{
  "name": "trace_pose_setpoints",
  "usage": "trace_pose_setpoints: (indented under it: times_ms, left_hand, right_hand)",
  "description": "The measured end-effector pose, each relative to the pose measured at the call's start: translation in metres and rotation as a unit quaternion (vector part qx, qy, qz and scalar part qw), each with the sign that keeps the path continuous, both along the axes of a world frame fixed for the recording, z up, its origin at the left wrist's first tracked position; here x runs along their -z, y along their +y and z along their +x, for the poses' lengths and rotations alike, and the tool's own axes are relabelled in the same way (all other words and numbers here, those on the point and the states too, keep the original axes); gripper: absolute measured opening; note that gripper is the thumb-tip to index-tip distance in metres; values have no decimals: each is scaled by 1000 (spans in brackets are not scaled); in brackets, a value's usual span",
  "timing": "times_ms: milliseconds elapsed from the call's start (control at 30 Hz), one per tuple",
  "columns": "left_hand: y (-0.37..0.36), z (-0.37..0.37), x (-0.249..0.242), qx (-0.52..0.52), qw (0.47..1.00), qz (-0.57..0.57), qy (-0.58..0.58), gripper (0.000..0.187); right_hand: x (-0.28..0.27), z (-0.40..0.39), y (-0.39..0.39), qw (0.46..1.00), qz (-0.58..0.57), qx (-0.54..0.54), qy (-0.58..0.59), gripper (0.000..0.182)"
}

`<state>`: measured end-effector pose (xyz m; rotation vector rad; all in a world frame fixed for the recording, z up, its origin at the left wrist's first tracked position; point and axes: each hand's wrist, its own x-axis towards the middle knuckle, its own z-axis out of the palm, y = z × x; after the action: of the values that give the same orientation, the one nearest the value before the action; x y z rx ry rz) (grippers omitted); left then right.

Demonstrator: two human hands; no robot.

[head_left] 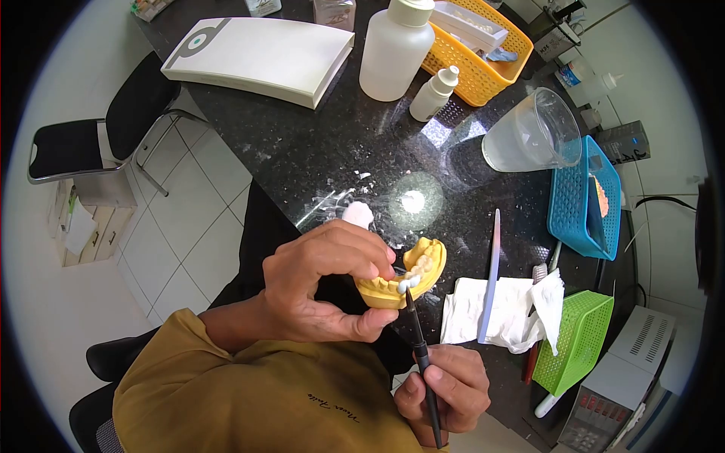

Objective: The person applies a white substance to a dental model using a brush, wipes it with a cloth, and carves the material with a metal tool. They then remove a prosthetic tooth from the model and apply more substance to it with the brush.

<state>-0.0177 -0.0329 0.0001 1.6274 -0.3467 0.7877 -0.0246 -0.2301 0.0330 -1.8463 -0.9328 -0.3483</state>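
Note:
A yellow dental model (431,281), a jaw cast with a row of teeth, is held up over the counter's near edge. My left hand (325,283) grips its left end, thumb below and fingers above. Whitish material (408,284) covers some front teeth. In my right hand (445,386), pinched between thumb and fingers, is a slim black brush-like tool (421,351). Its tip touches or nearly touches the whitish teeth; the exact contact is too small to tell. A white lump (358,214) lies behind my left hand, with white crumbs scattered around it.
Right of the model, a lilac strip-like file (491,291) lies across folded white tissue (462,309). Green (578,340), blue (585,226) and yellow (483,79) baskets line the right side. A clear cup of liquid (521,140), white bottles (394,60) and a white box (257,57) stand farther back.

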Motion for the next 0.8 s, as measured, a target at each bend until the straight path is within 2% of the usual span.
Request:
trace_pose_setpoints:
  times_ms: [200,267,333,800]
  left_hand:
    - [1,0,0,-10,1000,25,-4,40]
    - [3,0,1,-18,999,41,-9,40]
    - [8,-2,3,16,993,117,1,46]
    - [8,-2,3,8,992,124,-3,47]
  right_hand:
    - [2,-7,-5,999,15,49,14,22]
    - [5,-5,-11,994,87,41,44,35]
    - [3,-4,-15,995,73,38,54,33]
    - [0,-1,-11,996,54,-4,70,34]
